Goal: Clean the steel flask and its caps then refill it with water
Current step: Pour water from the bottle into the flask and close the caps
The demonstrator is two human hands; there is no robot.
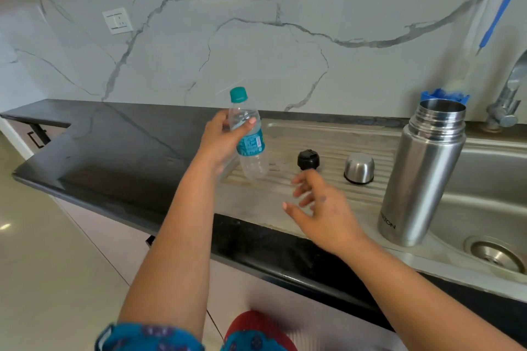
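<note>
I observe the flask (419,174) standing upright and uncapped on the drainboard (336,134), at the sink (484,208) edge, 3 o'clock. Steel cap (359,168) and black cap (308,159) sit apart at centre. Left hand (225,139) grips a capped plastic bottle (248,134), lifted at 11 o'clock. Right hand (322,208) hovers, fingers (302,188) spread wide, holding nothing.

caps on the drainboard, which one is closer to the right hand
The black plastic inner cap, just beyond the fingers of the open right hand. The domed steel outer cap sits farther right, beside the open steel flask.
</note>
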